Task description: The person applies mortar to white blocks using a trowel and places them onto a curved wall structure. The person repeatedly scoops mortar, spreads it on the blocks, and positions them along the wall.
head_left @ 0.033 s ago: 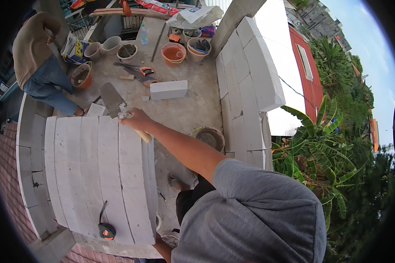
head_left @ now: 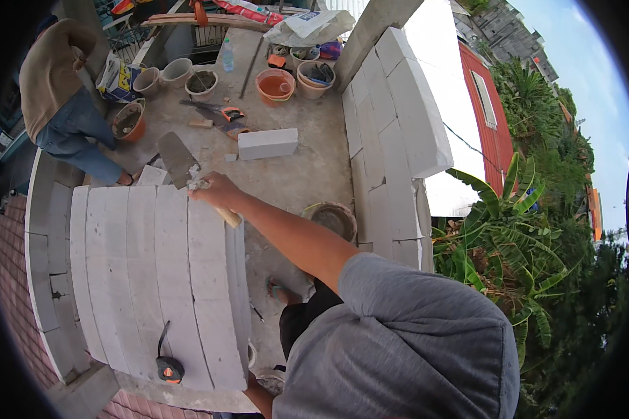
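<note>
In my right hand [head_left: 218, 190], a trowel [head_left: 178, 159] is gripped, its grey blade pointing up and left and its wooden handle [head_left: 228, 216] sticking out below the fist. Pale lumps, perhaps mortar, cling between blade and fingers. That hand is over the far right corner of a stack of white blocks [head_left: 140, 258]. A black and orange tape measure [head_left: 170, 369] lies on the near end of the stack, its strap trailing away. Only part of my left arm [head_left: 260, 397] shows at the lower edge beside the stack; its fingers are hidden behind the blocks.
A loose white block [head_left: 268, 143] lies on the concrete floor near handsaws [head_left: 220, 124]. Several buckets [head_left: 276, 85] stand farther back. A mortar tub [head_left: 332, 220] sits by the right block wall [head_left: 381, 140]. Another person [head_left: 63, 84] stands at far left.
</note>
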The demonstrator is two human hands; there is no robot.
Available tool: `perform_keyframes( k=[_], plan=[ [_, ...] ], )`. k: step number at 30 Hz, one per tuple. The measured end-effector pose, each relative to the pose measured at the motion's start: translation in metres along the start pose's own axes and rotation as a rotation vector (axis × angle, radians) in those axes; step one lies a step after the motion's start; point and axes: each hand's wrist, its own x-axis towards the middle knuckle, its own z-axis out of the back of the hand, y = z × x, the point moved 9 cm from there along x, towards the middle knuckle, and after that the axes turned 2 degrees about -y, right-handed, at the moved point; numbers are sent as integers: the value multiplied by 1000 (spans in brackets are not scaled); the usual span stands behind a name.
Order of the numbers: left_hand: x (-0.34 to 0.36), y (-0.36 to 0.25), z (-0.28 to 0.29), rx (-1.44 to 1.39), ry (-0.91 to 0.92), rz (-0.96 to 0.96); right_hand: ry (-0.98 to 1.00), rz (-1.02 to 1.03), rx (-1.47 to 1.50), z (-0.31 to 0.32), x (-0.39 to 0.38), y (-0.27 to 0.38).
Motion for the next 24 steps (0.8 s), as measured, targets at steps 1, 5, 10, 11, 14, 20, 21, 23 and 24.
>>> perform_keyframes(
  k=[1, 5, 10, 11, 14, 20, 21, 23, 24],
  plan=[
    [0, -1, 4, 3, -4, -3, 15, -5, 2, -3, -1, -2],
    [-4, 0, 14, 7, -9, 6, -103, 1, -137, 7, -10, -2],
    [-11, -1, 19, 3, -8, -8, -54, 5, -158, 17, -11, 11],
    [-12, -2, 18, 6, -7, -15, -56, 3, -167, 17, -11, 11],
    [-16, -5, 17, 3, -10, -31, -71, 1, -193, 14, -10, 9],
    [-24, -1, 14, 3, -22, -47, -105, -14, -242, 4, -4, -17],
    [-26, 1, 15, 5, -23, -48, -110, -36, -257, 1, -4, -21],
    [-27, 2, 15, 8, -35, -48, -118, -40, -290, 3, -2, -27],
    [-28, 4, 14, 4, -35, -49, -119, -21, -309, 5, -1, -26]
  ],
)
